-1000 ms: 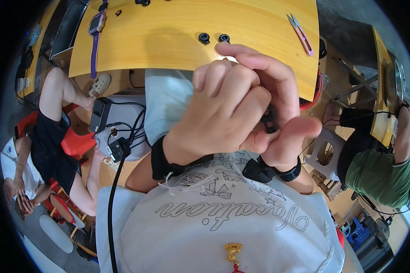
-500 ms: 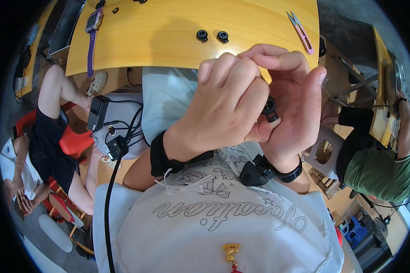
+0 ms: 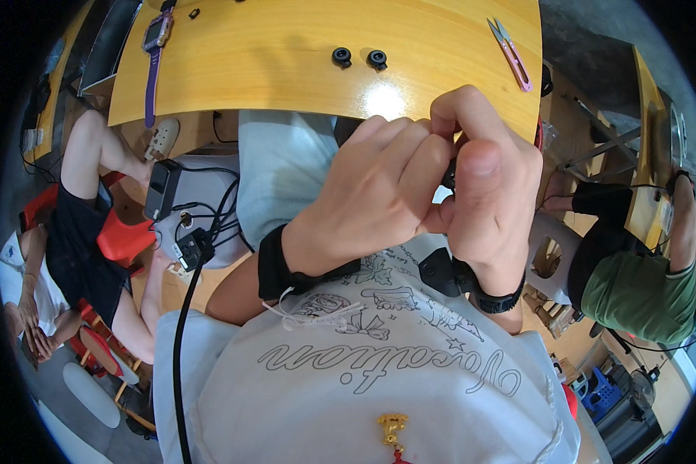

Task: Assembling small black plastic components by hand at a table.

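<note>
Both my hands meet above my lap, just off the near edge of the table. My left hand (image 3: 375, 178) is closed, knuckles up, its fingertips tucked against the right hand. My right hand (image 3: 491, 185) is closed too, with index finger bent and thumb pressed in. Between them they grip a small black part (image 3: 450, 176), mostly hidden by the fingers; only a sliver shows. Two black round parts with ring-like tops, one at the left (image 3: 342, 57) and one beside it (image 3: 377, 59), lie on the table ahead.
On the yellow wooden table (image 3: 247, 69) are pink-handled thread snips (image 3: 510, 58) and a purple-strapped watch (image 3: 156, 58). A black cable (image 3: 184, 348) runs past my left side. One seated person (image 3: 93, 232) is at left, another (image 3: 634, 294) at right.
My right hand has turned and curled its fingers and thumb around the black part, which showed more before. My left hand stays against it, slightly lower.
</note>
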A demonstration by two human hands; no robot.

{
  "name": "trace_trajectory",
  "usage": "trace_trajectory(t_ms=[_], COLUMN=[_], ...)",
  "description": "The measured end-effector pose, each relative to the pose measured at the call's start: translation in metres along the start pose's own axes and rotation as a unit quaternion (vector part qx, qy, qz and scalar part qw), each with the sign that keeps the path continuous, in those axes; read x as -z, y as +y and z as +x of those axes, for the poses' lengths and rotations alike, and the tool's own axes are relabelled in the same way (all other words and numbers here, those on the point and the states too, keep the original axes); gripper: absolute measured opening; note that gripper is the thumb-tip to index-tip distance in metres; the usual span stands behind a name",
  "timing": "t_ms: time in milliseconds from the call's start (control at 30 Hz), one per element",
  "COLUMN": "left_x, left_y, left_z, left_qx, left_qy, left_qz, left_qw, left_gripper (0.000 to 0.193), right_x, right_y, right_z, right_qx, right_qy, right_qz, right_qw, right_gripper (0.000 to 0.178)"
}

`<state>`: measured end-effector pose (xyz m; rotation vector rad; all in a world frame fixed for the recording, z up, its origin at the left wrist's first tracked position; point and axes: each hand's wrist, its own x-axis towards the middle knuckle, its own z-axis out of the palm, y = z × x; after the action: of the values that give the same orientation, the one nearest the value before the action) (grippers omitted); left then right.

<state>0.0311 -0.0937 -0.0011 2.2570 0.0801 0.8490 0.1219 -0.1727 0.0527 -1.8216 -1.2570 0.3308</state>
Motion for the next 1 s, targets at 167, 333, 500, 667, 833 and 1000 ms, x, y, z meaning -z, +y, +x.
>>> trace_trajectory(t_ms=[167, 333, 500, 667, 833, 1000], left_x=[0.005, 0.011, 0.01, 0.011, 0.009, 0.02], left_y=[0.008, 0.003, -0.004, -0.007, -0.007, 0.005], left_z=[0.007, 0.009, 0.009, 0.007, 0.005, 0.011], left_qx=[-0.007, -0.104, -0.124, -0.12, -0.106, -0.054], left_qy=[0.005, 0.034, 0.028, 0.029, 0.021, -0.038], left_qz=[0.002, 0.091, 0.074, 0.045, -0.044, -0.068], left_qw=[1.0, 0.99, 0.989, 0.991, 0.993, 0.995], left_gripper=[0.03, 0.026, 0.025, 0.025, 0.025, 0.034], right_x=[0.003, -0.007, -0.004, -0.008, -0.008, -0.003], right_y=[0.01, 0.015, 0.006, 0.005, -0.003, 0.0], right_z=[0.001, -0.003, -0.012, -0.012, -0.011, -0.01], right_qx=[0.077, 0.126, -0.061, -0.088, -0.106, -0.005], right_qy=[0.019, 0.088, 0.045, 0.059, 0.054, 0.052], right_qz=[0.051, 0.133, 0.144, 0.137, 0.124, 0.087], right_qw=[0.996, 0.979, 0.987, 0.985, 0.985, 0.995], right_gripper=[0.038, 0.04, 0.069, 0.071, 0.079, 0.088])
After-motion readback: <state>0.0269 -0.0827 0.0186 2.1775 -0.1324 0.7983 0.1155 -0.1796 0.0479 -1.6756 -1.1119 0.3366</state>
